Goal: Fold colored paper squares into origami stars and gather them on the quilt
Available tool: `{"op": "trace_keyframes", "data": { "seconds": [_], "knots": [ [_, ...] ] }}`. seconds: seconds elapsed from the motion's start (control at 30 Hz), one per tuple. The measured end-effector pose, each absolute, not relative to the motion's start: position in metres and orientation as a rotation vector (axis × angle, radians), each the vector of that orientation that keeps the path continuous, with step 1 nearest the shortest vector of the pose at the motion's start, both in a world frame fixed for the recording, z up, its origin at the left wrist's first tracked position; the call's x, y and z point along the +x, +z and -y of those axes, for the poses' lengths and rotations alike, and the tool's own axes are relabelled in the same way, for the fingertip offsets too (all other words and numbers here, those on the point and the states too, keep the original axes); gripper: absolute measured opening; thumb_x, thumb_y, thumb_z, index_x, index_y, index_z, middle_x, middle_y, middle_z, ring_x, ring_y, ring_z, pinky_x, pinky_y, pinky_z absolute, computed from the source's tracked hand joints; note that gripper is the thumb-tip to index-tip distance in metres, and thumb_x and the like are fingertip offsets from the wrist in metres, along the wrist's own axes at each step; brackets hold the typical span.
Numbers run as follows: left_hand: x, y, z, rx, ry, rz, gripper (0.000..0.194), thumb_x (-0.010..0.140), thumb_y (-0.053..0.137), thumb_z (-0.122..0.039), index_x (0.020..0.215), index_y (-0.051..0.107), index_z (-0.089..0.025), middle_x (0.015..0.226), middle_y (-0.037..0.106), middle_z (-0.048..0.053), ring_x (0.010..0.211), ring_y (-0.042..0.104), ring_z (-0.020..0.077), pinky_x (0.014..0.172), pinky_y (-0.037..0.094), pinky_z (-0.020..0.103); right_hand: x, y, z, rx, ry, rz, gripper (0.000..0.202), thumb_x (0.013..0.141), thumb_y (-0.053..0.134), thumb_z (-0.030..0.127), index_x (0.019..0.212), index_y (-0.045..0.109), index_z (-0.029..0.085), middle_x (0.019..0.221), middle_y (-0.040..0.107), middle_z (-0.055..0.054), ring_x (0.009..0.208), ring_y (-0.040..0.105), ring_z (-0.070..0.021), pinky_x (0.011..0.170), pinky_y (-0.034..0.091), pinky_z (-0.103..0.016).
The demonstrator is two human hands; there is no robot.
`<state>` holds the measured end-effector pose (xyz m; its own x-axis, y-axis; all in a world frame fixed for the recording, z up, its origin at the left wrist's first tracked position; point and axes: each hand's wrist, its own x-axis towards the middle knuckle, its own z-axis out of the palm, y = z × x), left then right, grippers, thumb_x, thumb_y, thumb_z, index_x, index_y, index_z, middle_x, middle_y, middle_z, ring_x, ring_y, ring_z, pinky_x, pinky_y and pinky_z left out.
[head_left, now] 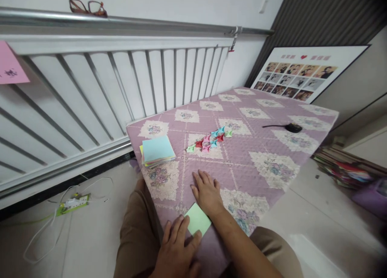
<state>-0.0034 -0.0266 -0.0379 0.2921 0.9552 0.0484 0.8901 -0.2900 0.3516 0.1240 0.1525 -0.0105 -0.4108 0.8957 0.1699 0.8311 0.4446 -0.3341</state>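
Note:
A light green square of paper [198, 219] lies flat on the patterned tablecloth close to my body. The fingers of my left hand [177, 245] are spread, with fingertips resting on the paper's left and lower edges. My right hand [207, 193] lies palm down with fingers apart on the cloth, just beyond the paper's upper right side. Farther off stands a cluster of small folded paper pieces [207, 138] in red, pink, blue and green. To their left is a stack of coloured paper sheets [158, 149], light blue on top.
The table [242, 149] meets a white radiator [157, 76] at the back. A black corded object [293, 127] lies on its right side, and a photo board [302, 74] leans behind. Glasses [88, 7] rest on the pipe. A power strip [74, 203] with cables sits on the floor.

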Motion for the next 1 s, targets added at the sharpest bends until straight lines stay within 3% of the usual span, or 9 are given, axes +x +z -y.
{"op": "trace_keyframes", "data": {
  "seconds": [0.17,0.3,0.43,0.57,0.73,1.0],
  "knots": [
    [-0.003,-0.031,0.029,2.266,0.402,-1.697,0.068,0.078,0.064,-0.048,0.139,0.035,-0.039,0.150,0.030,0.012,0.135,0.028,0.0369,0.106,0.021,0.060,0.146,-0.005,-0.128,-1.170,0.475,2.040,0.026,0.089,0.043,0.024,0.108,0.061,0.019,0.111,0.064,-0.010,0.107,0.056,-0.0206,0.094,0.042,-0.038],
    [-0.004,-0.024,0.030,2.259,0.405,-1.697,0.067,0.078,0.064,-0.044,0.139,0.036,-0.039,0.150,0.031,0.009,0.135,0.028,0.0353,0.107,0.020,0.058,0.162,0.003,-0.082,-1.069,0.678,2.204,0.019,0.090,0.044,0.023,0.092,0.063,0.023,0.082,0.065,-0.002,0.080,0.060,-0.0164,0.074,0.047,-0.029],
    [-0.009,-0.011,0.021,2.204,0.413,-1.692,0.062,0.082,0.058,-0.031,0.140,0.036,-0.031,0.145,0.041,0.004,0.131,0.035,0.0275,0.110,0.022,0.048,0.172,0.004,-0.058,-1.052,0.690,2.312,0.020,0.088,0.045,0.016,0.093,0.063,0.023,0.084,0.064,-0.003,0.082,0.059,-0.0180,0.078,0.045,-0.033],
    [-0.017,0.003,0.004,2.048,0.431,-1.703,0.041,0.085,0.047,-0.019,0.125,0.054,-0.026,0.129,0.056,0.001,0.118,0.045,0.0218,0.103,0.031,0.039,0.178,0.003,-0.056,-1.022,0.711,2.349,0.027,0.081,0.053,0.012,0.104,0.062,0.023,0.099,0.064,-0.006,0.096,0.057,-0.0212,0.086,0.043,-0.037],
    [-0.021,0.009,-0.010,1.996,0.462,-1.693,0.036,0.080,0.052,-0.017,0.113,0.061,-0.026,0.117,0.060,0.002,0.108,0.049,0.0224,0.097,0.035,0.039,0.181,0.001,-0.056,-1.022,0.784,2.383,0.046,0.067,0.069,0.011,0.111,0.060,0.023,0.111,0.061,-0.007,0.105,0.054,-0.0241,0.092,0.039,-0.039],
    [-0.022,0.008,-0.015,1.979,0.514,-1.675,0.026,0.078,0.057,-0.019,0.103,0.065,-0.025,0.109,0.062,0.002,0.102,0.051,0.0218,0.093,0.036,0.038,0.181,-0.005,-0.060,-1.024,0.801,2.354,0.041,0.067,0.072,0.011,0.105,0.063,0.024,0.105,0.063,-0.005,0.100,0.055,-0.0226,0.089,0.039,-0.038]
  ]
}}
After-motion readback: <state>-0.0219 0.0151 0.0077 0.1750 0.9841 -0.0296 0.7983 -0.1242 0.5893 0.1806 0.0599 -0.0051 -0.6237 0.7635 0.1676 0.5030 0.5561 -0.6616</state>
